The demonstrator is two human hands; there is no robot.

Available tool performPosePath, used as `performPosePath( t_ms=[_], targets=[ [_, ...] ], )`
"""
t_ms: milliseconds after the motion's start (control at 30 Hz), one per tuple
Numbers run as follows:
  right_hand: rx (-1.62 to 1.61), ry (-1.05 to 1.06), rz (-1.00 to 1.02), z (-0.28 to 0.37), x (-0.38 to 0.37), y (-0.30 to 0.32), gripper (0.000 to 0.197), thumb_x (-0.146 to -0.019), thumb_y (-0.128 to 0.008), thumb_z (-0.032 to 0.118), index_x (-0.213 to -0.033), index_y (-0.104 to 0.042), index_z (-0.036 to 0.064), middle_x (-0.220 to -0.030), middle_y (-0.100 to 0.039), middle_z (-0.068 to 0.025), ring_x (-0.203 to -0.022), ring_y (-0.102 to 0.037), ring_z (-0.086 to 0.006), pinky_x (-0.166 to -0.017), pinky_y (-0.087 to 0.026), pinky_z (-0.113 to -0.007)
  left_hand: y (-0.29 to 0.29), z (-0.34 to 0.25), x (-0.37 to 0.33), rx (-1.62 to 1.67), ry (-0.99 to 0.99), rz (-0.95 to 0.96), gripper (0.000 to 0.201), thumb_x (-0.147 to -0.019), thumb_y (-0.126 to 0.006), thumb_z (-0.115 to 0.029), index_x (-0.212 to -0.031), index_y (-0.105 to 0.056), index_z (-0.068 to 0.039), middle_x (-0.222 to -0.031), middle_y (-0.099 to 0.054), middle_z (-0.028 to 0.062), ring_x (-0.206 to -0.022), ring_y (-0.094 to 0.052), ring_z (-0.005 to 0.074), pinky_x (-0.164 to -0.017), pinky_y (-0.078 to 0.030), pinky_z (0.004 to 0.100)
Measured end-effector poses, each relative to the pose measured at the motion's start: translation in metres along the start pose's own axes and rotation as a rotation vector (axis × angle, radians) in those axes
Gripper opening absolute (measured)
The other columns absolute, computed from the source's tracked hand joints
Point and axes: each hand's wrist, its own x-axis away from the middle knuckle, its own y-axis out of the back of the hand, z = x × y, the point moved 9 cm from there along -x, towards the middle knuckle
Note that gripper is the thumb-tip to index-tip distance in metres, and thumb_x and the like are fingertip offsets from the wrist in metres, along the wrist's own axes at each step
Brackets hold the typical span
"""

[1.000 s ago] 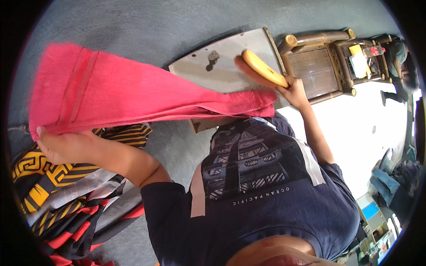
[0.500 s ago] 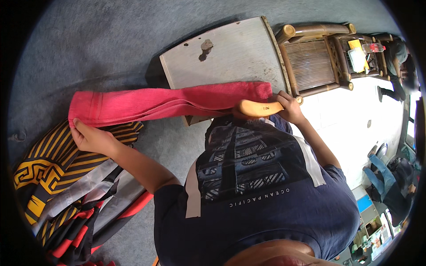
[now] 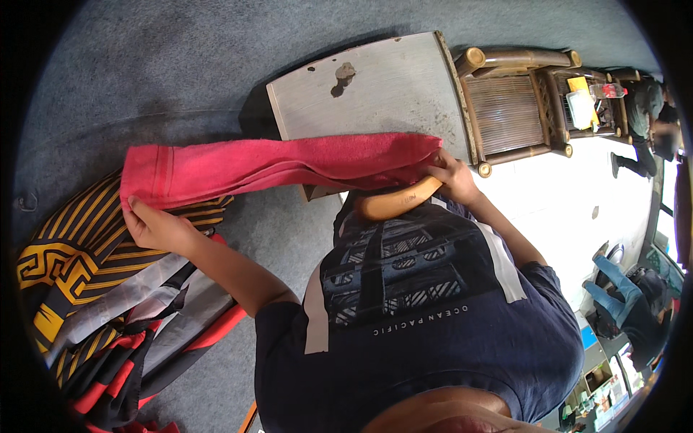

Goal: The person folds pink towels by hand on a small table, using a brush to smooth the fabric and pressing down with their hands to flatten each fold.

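Note:
A long pinkish-red towel (image 3: 238, 169), folded lengthwise, is stretched level between my two hands in front of my body. My left hand (image 3: 157, 229) pinches its left end at the lower corner, beside the stitched bands. At the other end my right hand (image 3: 455, 179) grips the towel's corner. The same hand also holds a curved, smooth, yellow-brown wooden piece (image 3: 401, 202), like a handle, which slants down to the left below the towel. Its far end lies against the front of my dark shirt; I cannot tell its exact kind.
A worn whitish table (image 3: 390, 90) stands beyond the towel, with bamboo chairs (image 3: 505, 108) to its right. At left, striped black-and-yellow cloth (image 3: 79, 252) and red, black and grey fabrics lie heaped. Other people (image 3: 635, 303) are at the far right.
The wooden piece has swung downward, its free end now lower and further left. My right hand has shifted slightly left, and the towel's left end slightly right.

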Motion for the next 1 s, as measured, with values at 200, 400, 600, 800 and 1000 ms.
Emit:
performPosePath(
  t_ms=[200,400,600,800,1000],
  targets=[
    [-0.054,-0.035,-0.259,-0.002,-0.005,0.041,0.034,-0.064,-0.078,0.012,-0.097,-0.073,0.0187,-0.113,-0.051,-0.0093,-0.074,-0.066,-0.0232,-0.063,-0.055,-0.034,0.018,0.005,-0.002,0.001,-0.032,-0.027,0.028,-0.091,-0.058,-0.011,-0.109,-0.062,0.010,-0.098,-0.065,0.0109,-0.084,-0.058,0.0142,-0.078,-0.050,0.0270],
    [-0.157,-0.052,-0.347,-0.015,-0.010,0.070,0.030,-0.065,-0.076,0.001,-0.094,-0.075,0.0086,-0.131,-0.044,-0.0186,-0.115,-0.056,-0.0293,-0.083,-0.054,-0.035,0.025,0.013,-0.002,-0.004,-0.013,-0.016,0.026,-0.091,-0.057,-0.011,-0.106,-0.063,0.009,-0.095,-0.066,0.0092,-0.083,-0.058,0.0133,-0.076,-0.049,0.0265],
    [-0.258,-0.160,-0.302,-0.045,-0.023,0.075,0.022,-0.069,-0.073,0.001,-0.091,-0.070,-0.0003,-0.117,-0.062,-0.0171,-0.107,-0.061,-0.0295,-0.088,-0.049,-0.035,0.033,0.029,-0.003,0.033,0.044,-0.027,0.025,-0.090,-0.057,-0.011,-0.104,-0.064,0.009,-0.093,-0.065,0.0078,-0.081,-0.057,0.0128,-0.075,-0.048,0.0262],
    [-0.382,-0.315,-0.323,-0.072,-0.011,0.089,0.021,-0.071,-0.069,-0.001,-0.092,-0.067,-0.0024,-0.087,-0.067,-0.0132,-0.082,-0.065,-0.0203,-0.075,-0.050,-0.031,0.056,0.061,-0.003,-0.079,0.087,-0.059,0.025,-0.091,-0.056,-0.012,-0.100,-0.065,0.009,-0.087,-0.064,0.0060,-0.075,-0.051,0.0106,-0.070,-0.045,0.0254],
    [-0.828,-0.592,-0.373,-0.090,0.008,0.142,0.010,-0.087,-0.060,0.006,-0.091,-0.064,-0.0022,-0.074,-0.064,-0.0060,-0.056,-0.059,-0.0091,-0.046,-0.046,-0.024,0.078,0.068,0.003,-0.309,-0.025,-0.017,0.026,-0.089,-0.057,-0.015,-0.094,-0.064,0.010,-0.079,-0.062,0.0080,-0.072,-0.052,0.0110,-0.067,-0.045,0.0276]
  ],
)
